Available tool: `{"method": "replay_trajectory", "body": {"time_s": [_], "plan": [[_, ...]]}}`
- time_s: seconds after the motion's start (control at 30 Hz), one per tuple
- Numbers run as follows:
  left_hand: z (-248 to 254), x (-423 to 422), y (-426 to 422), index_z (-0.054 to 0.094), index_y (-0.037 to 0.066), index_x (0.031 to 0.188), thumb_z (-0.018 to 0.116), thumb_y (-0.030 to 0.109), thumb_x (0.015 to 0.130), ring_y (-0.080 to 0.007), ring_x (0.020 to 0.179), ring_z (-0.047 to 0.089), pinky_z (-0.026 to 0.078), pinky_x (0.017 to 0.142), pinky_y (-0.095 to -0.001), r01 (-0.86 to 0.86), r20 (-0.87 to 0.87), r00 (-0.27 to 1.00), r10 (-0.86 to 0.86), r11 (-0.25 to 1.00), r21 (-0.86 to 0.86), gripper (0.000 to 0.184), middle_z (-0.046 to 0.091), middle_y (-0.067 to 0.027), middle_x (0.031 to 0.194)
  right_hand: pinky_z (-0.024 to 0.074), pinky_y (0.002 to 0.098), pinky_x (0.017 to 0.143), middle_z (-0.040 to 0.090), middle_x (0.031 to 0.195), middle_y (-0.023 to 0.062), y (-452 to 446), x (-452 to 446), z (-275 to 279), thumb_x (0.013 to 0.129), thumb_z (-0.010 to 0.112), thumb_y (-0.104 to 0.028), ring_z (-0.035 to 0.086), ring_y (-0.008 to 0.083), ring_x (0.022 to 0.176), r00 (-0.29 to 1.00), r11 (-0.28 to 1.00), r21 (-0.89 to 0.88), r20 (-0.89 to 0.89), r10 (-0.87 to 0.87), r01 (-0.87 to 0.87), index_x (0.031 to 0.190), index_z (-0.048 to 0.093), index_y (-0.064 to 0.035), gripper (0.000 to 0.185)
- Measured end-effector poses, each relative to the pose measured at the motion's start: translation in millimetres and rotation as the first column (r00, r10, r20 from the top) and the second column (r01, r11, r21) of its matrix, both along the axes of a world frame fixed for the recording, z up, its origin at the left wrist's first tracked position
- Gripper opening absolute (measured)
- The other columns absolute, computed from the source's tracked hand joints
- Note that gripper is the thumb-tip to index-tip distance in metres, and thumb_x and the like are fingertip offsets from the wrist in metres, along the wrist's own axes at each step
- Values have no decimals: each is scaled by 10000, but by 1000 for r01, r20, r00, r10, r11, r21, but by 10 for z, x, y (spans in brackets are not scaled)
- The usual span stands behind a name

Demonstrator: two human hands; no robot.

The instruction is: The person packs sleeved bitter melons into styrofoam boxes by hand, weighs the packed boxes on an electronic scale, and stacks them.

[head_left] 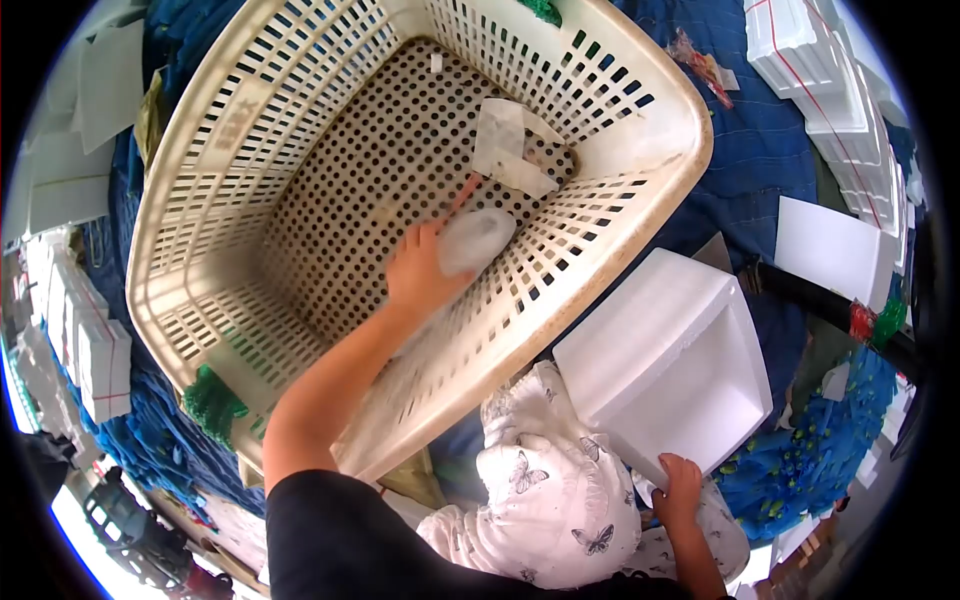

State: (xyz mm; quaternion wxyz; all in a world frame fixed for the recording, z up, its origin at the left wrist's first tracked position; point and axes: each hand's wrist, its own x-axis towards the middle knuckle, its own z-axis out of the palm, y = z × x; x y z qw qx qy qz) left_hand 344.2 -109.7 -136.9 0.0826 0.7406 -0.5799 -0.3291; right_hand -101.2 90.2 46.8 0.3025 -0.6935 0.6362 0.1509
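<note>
My left hand [425, 275] is inside a large off-white plastic basket [690, 130] with slotted walls and a floor full of holes. Its fingers are closed round a whitish, translucent object [478, 240] with a rounded end, whose exact kind I cannot make out. Just beyond it, pale scraps [500, 140] and a thin reddish strip [466, 190] lie on the basket floor. A white foam box [640, 340] rests tilted by my lap, its hollow side facing right. My right hand [680, 490] grips the lower edge of that box.
Stacked white foam boxes [835, 110] tied with red string stand at upper right, with more stacks [95, 350] at left. Dark blue cloth [760, 140] lies around the basket. A dark pole [830, 305] juts in from the right. Green netting [212, 400] hangs at the basket's near corner.
</note>
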Motion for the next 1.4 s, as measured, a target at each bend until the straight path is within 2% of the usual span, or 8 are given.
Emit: {"method": "replay_trajectory", "body": {"time_s": [0.23, 0.33, 0.43, 0.6, 0.7, 0.93, 1.23, 1.4], "plan": [[-593, -99, 386, 325, 62, 1343, 806, 342, 566, -355, 1242, 409, 424, 960, -440, -4, 159, 987, -13, 995, 104, 957, 388, -183, 1357, 348, 478, 988, 589, 1003, 123, 121, -33, -278, 648, 607, -39, 551, 319, 994, 997, 938, -338, -1, -82, 77, 1055, 542, -74, 414], [15, 104, 140, 328, 110, 1374, 747, 316, 623, -342, 1035, 586, 482, 876, -415, 60, 179, 978, -111, 961, 271, 884, 595, -170, 1126, 379, 448, 912, 584, 959, 112, 172, -234, -462, 614, 624, -18, 533, 340, 957, 999, 869, -493, 43, -31, 48, 1004, 566, -87, 400], [870, 358, 33, 354, 117, 1362, 758, 314, 610, -332, 1019, 595, 485, 858, -416, 34, 160, 983, -90, 945, 325, 877, 600, -168, 1120, 390, 423, 845, 589, 878, 93, 233, -313, -428, 596, 681, -63, 547, 313, 877, 996, 888, -460, 83, 29, 12, 948, 577, -101, 369], [2145, 496, 253, 388, 85, 1351, 806, 304, 547, -335, 1031, 592, 482, 875, -394, -145, 241, 953, 182, 975, -166, 932, 620, -180, 1089, 436, 417, 762, 605, 852, 92, 100, -433, -537, 560, 755, -103, 572, 307, 828, 984, 895, -445, 173, 47, 35, 935, 597, -108, 407], [2880, 182, 437, 428, 60, 1318, 810, 253, 542, -346, 1044, 583, 474, 893, -396, -208, 43, 969, 243, 897, -391, 886, 616, -180, 1110, 475, 425, 762, 625, 915, 115, 94, -543, -674, 539, 791, -105, 583, 342, 888, 975, 910, -413, 183, 127, -41, 969, 618, -95, 463], [3684, -1351, 932, 438, 54, 1242, 778, 125, 538, -356, 1058, 551, 477, 890, -391, 237, 71, 969, -238, 801, -550, 785, 576, -177, 1120, 461, 418, 822, 624, 979, 124, -14, -641, -911, 556, 792, -81, 581, 349, 931, 991, 900, -436, 123, 46, 13, 1051, 602, -60, 530], [2465, -2901, 896, 420, 132, 1288, 785, 157, 557, -356, 1058, 566, 486, 876, -409, 509, -31, 848, -529, 830, -229, 817, 596, -164, 1117, 413, 427, 837, 633, 907, 92, 265, -474, -644, 587, 810, -149, 583, 294, 883, 976, 662, -747, 102, 192, -52, 909, 616, -116, 377], [1537, -3542, 710, 413, 99, 1287, 786, 190, 561, -332, 1060, 576, 483, 886, -392, 662, 13, 747, -665, 745, 79, 821, 603, -168, 1101, 406, 414, 790, 599, 886, 52, 278, -487, -653, 578, 785, -216, 567, 260, 857, 988, 730, -683, 112, 105, 0, 906, 617, -145, 376]]}}
